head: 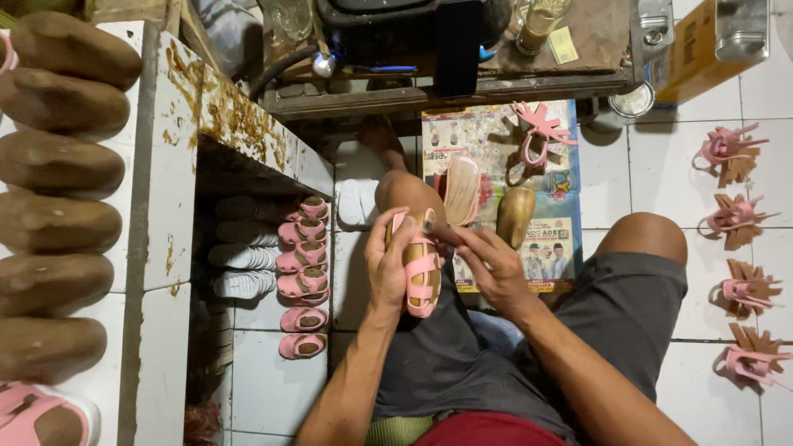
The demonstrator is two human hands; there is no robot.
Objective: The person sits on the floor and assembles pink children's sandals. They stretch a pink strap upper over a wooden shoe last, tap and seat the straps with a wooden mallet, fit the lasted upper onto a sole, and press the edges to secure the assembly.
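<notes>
Head view: pink sandal (422, 272) on a wooden form, over the lap. Left hand (388, 268) grasps its side; right hand (494, 266) pinches the toe end. Shelf (248, 173) at left holds pink sandals (302, 264) in a row. Printed poster (545, 239) lies on the floor; yellow box (690, 49) at top right.

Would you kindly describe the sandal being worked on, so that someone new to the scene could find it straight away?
Start at the person's bare knee in the middle of the picture. Just below it, the left hand grips a small pink strapped sandal mounted on a brown wooden form, with the right hand touching its tip. Unlike the pink sandals lined up on the floor, this one is held in hand.
</notes>
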